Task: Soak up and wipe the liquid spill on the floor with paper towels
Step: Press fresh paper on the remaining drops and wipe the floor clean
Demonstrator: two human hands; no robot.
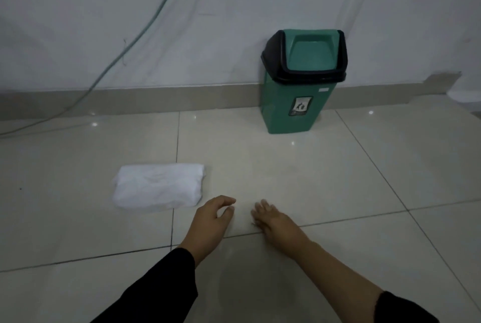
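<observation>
Both sleeved arms reach low over floor [338, 166]: left hand [210, 216] loosely curled, right hand [268, 216] flat, both holding nothing; paper towels [158, 187] untouched just left; no puddle discernible, wiping seemingly unstarted.

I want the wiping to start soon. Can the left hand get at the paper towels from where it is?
Probably yes. The left hand hangs empty just right of the paper towels, with only bare floor between them. The right hand is off to the other side.
</observation>
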